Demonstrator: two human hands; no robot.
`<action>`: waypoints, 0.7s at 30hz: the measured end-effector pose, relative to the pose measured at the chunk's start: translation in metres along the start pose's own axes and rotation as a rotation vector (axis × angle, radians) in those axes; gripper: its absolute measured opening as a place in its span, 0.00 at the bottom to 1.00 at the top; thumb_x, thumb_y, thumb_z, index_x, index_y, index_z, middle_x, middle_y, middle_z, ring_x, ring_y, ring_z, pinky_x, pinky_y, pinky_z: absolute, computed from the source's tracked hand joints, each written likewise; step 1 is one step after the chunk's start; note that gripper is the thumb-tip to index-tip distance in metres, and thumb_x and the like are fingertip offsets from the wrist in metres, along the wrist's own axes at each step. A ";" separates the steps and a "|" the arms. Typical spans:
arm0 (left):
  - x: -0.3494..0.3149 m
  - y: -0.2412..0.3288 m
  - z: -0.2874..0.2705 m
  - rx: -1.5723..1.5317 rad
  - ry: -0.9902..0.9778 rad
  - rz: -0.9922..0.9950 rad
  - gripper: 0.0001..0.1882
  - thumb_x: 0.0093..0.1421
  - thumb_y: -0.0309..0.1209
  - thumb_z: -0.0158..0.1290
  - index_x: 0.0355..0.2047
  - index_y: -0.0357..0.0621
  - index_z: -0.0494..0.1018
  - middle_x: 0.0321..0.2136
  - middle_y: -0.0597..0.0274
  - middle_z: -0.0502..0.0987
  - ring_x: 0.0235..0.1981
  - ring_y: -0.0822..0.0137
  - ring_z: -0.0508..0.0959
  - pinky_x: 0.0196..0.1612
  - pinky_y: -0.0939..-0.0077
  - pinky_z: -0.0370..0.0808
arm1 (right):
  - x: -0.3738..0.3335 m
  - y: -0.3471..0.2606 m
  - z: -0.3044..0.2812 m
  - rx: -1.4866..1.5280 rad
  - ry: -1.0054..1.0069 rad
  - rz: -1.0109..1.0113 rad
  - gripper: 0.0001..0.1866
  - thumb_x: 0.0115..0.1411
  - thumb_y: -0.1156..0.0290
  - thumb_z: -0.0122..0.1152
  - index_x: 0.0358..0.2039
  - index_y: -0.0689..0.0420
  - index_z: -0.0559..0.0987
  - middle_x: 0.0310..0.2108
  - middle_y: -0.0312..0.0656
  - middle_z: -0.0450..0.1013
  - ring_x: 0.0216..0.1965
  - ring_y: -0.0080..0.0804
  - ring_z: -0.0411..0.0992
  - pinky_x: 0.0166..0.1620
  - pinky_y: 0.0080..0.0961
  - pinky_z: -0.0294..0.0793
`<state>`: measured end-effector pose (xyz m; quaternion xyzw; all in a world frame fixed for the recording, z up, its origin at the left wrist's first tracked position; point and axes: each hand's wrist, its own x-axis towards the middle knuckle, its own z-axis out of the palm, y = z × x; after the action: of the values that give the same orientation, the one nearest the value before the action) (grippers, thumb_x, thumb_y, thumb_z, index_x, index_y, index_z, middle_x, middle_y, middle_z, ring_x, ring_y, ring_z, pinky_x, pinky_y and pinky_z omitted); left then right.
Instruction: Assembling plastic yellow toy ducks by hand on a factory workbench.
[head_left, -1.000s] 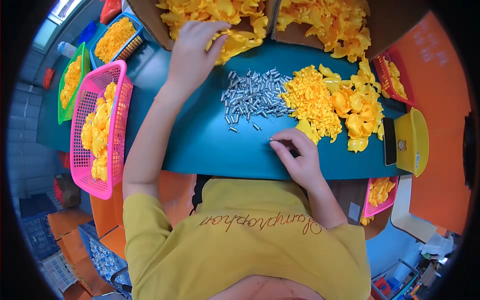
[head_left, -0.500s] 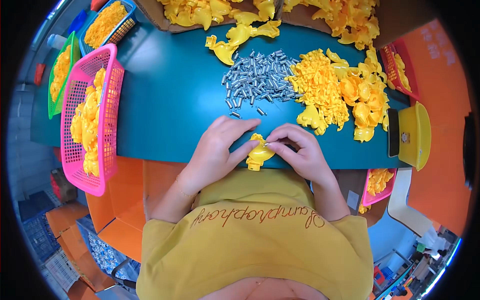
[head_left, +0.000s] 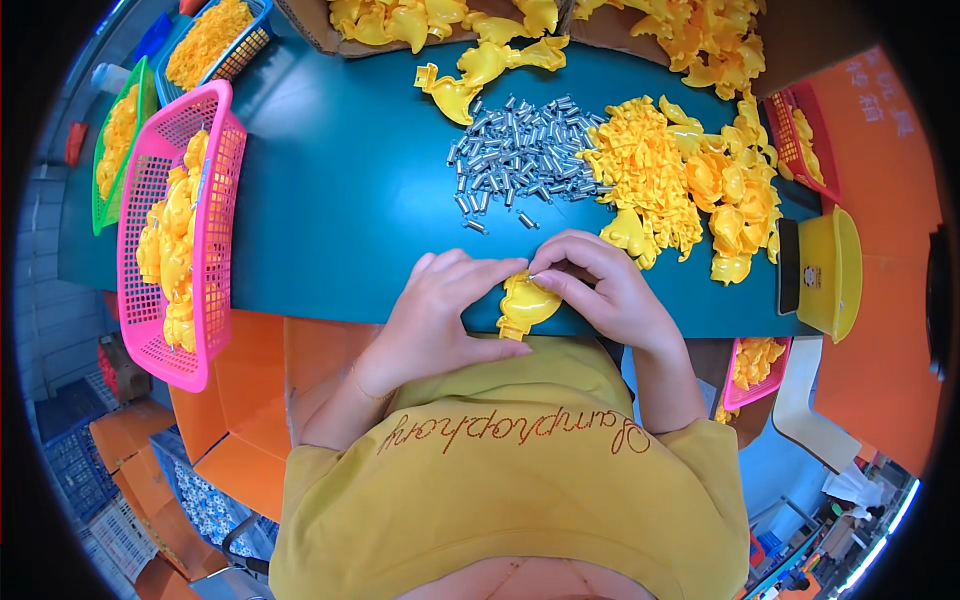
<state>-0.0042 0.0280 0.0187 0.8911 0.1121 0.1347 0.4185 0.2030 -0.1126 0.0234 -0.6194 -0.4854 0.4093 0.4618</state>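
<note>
At the table's near edge, a yellow plastic shell part (head_left: 528,304), rounded with a small square tab at its lower end, lies between my hands. My left hand (head_left: 445,310) grips it from the left, thumb by the tab and fingertips at the top. My right hand (head_left: 602,285) is closed in a pinch at the part's upper right, where a small bit of metal shows between thumb and forefinger; the fingers hide most of it. Just beyond lies a heap of small silver metal cylinders (head_left: 520,150). To its right are a pile of small yellow pieces (head_left: 640,170) and larger yellow shells (head_left: 735,205).
A pink basket (head_left: 225,215) of yellow assembled parts stands at the left, with green (head_left: 104,205) and blue (head_left: 262,38) baskets behind it. Cardboard boxes of yellow shells line the back. A yellow bin (head_left: 845,270) hangs at the table's right edge.
My left thumb has moved down to the tab end and its fingers to the top of the shell part. My right pinch has shifted slightly up to the part's upper edge.
</note>
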 end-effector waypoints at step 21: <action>-0.001 -0.007 0.001 -0.041 0.011 -0.009 0.49 0.37 0.44 0.80 0.62 0.48 0.76 0.43 0.70 0.83 0.36 0.67 0.74 0.46 0.69 0.65 | 0.017 -0.014 -0.017 -0.177 -0.231 -0.093 0.03 0.69 0.76 0.58 0.41 0.61 0.79 0.39 0.40 0.73 0.44 0.35 0.72 0.47 0.29 0.73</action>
<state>-0.0056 0.0309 0.0126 0.8812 0.1156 0.1398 0.4366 0.2197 -0.0972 0.0401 -0.5835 -0.5975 0.4115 0.3650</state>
